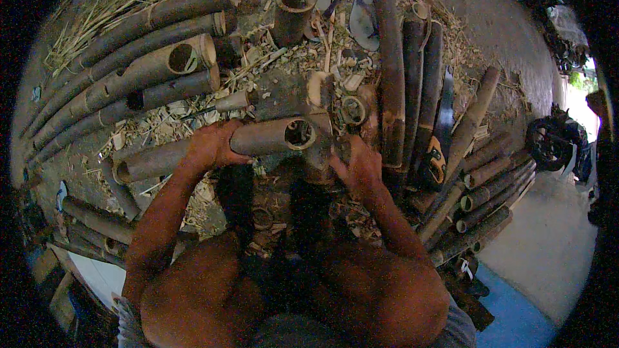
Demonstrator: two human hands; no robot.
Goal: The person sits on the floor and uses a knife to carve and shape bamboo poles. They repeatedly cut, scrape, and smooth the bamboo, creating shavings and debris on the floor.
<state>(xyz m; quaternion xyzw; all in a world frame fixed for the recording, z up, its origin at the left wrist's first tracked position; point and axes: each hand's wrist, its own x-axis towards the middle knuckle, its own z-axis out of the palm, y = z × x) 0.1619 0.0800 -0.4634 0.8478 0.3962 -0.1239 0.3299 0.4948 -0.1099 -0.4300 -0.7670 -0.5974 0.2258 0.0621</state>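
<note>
Hollow bamboo section (213,148), dull brown-grey, lying roughly level across a wooden chopping block (303,100). Open cut end facing up and right, dark bore showing. Far end running left over chip-strewn ground, gripped near mid-length.

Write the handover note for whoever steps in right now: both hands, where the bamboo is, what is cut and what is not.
Left hand: gripped around the bamboo pole lying crosswise on the wooden block, its hollow cut end pointing right.
Right hand: resting at the block's right side, just below the pole's open end; whether it holds anything cannot be told.
Stock: long poles stacked upper left, dark poles standing right of the block, shorter lengths piled lower right.
Done: short cut rings and chips lie around the block.
Left: the held pole is uncut; a handsaw lies to the right.
</note>
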